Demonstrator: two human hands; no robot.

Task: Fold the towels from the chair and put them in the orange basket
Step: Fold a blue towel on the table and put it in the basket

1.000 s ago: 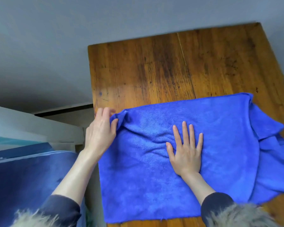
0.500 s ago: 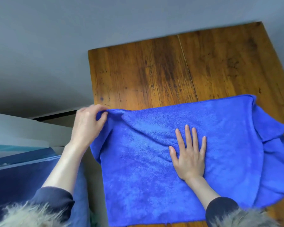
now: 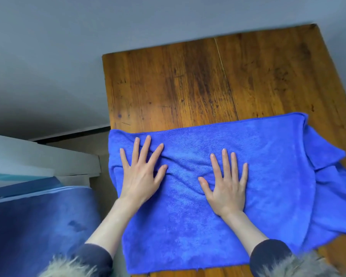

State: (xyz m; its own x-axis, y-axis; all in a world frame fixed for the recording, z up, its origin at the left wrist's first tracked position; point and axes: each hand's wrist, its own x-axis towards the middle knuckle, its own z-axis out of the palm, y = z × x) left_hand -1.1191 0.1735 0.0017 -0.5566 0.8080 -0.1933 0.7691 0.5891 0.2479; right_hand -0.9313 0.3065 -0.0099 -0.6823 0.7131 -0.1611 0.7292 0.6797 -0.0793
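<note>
Hands, left (image 3: 140, 176) and right (image 3: 227, 185), splayed flat on fuzzy blue towel (image 3: 268, 166).

One blue towel (image 3: 218, 196), one wooden table (image 3: 198, 82), two hands: left (image 3: 141, 174), right (image 3: 227, 186).

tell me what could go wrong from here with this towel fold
1. The blue towel is bunched and loose at its right end, past the table edge; folding now could leave that end crooked.
2. Wrinkles run between the left hand and right hand, both pressing flat; they may get creased in.
3. The towel's left edge overhangs the wooden table, so it might slide off.
</note>
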